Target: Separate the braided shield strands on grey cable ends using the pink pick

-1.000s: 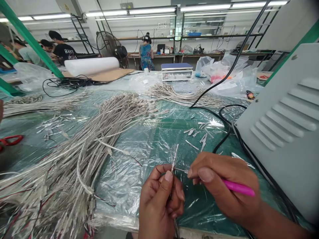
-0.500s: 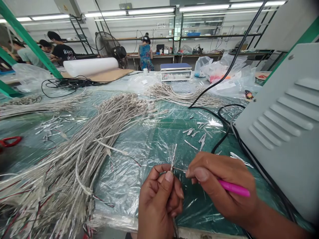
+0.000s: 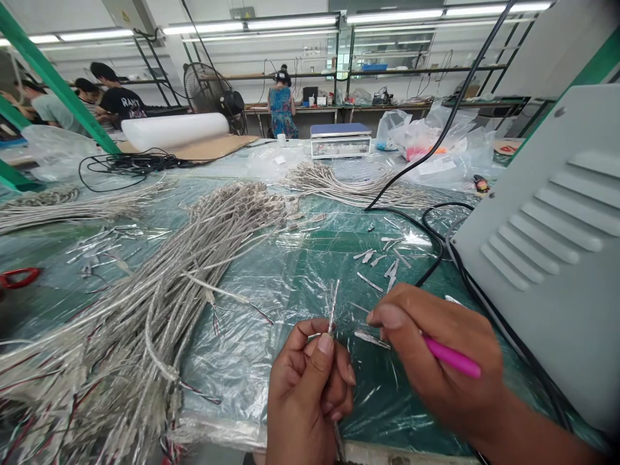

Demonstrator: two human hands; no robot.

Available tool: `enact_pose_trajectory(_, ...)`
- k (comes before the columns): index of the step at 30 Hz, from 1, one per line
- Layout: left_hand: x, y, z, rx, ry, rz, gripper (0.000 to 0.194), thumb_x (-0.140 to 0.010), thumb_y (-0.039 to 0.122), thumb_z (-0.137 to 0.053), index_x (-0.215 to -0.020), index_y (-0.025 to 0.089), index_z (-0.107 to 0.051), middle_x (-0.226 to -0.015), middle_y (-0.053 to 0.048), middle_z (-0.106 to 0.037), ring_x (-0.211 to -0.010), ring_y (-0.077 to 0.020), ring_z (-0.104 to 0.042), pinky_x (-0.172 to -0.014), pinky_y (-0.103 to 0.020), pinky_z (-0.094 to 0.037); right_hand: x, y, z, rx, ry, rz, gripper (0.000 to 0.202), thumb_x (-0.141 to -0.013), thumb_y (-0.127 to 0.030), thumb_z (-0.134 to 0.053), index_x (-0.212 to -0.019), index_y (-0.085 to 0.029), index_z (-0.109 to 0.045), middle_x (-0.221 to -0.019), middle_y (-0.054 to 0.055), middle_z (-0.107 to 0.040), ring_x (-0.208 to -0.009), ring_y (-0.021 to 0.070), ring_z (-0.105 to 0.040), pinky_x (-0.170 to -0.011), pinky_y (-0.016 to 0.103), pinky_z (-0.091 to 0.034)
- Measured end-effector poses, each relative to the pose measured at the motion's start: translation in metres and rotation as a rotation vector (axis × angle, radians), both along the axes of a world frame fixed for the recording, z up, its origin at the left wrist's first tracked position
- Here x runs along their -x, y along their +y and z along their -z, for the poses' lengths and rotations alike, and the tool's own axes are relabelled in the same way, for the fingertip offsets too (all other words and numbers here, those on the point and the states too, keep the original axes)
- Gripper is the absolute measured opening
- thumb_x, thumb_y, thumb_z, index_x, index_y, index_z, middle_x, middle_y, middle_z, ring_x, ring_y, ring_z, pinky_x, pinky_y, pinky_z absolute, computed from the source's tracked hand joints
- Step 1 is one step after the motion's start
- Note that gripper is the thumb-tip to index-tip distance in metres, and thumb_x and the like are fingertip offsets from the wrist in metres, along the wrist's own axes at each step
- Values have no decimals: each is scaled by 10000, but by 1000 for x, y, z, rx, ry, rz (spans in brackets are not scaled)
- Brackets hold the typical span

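Observation:
Between thumb and forefinger, my left hand [image 3: 310, 387] pinches a cable, its stripped silvery wire end [image 3: 334, 305] pointing up with fine loose strands. The rest of that cable is mostly hidden by the hand, with a piece showing below it. My right hand [image 3: 440, 349] is closed on a pick with a pink handle [image 3: 453, 357], held like a pen. The pick's thin metal tip lies to the right of the wire end, apart from it. Under the tip, a silvery foil scrap [image 3: 372, 340] lies on the plastic-covered table [image 3: 252, 361].
A large bundle of clear-jacketed cables [image 3: 194, 258] spreads along the left. More foil scraps [image 3: 391, 274] lie ahead. At right stands a grey vented machine [image 3: 547, 258], with black cables [image 3: 438, 258] beside it. Red-handled tool [image 3: 20, 278] at far left; scale [image 3: 340, 141] at the back.
My right hand has drawn the pick's tip away from the wire strands, up and to the right. The strands look more gathered. A foil scrap under the tip has come into view.

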State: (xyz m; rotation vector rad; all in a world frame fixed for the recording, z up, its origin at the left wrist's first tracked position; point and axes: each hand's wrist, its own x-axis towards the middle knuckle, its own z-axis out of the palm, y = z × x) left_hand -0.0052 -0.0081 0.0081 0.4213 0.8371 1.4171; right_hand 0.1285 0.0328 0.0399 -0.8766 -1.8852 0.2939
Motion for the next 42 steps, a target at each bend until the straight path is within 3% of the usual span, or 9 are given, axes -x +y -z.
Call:
enact_pose_trajectory(3,0,0,1,-13,-8,-2,56,-875,221,-621,-909,182,-601,-553,12,-602,-396,-21,-166,-360,-120,-220,-2,0,1,63,19,31,216,-936,-117,-494,-759,-162,-608,-624,12,-566,-534,106,-526,-500,268,-374)
enact_pose_trajectory(9,-1,0,1,-13,-13,-12,54,-875,207,-621,-908,170,-602,-538,19,-598,-395,-21,-171,-359,-119,-223,0,-3,-4,47,52,-222,176,-905,-86,-491,-808,-178,-605,-646,15,-610,-596,126,-581,-539,257,-450)
enact_pose_trajectory(25,-2,1,0,-12,13,-36,120,-835,193,-678,-917,159,-596,-535,28,-606,-382,-10,-204,-355,-109,-251,4,-2,-5,-49,100,-229,184,-869,-26,-501,-765,-134,-607,-624,35,-628,-589,118,-597,-537,227,-462)
enact_pose_trajectory(32,-4,1,0,-22,7,-49,116,-822,198,-699,-893,164,-613,-498,67,-557,-383,-9,-181,-351,-102,-254,4,-1,-4,-66,39,-220,172,-885,-50,-505,-770,-133,-601,-629,48,-636,-571,124,-595,-518,244,-432)
enact_pose_trajectory(42,-3,1,2,-31,23,-33,100,-839,191,-672,-913,168,-609,-529,38,-600,-382,-11,-187,-357,-112,-245,5,-2,-5,-61,-14,-152,199,-908,-54,-476,-787,-155,-597,-630,35,-627,-554,120,-568,-520,247,-420)
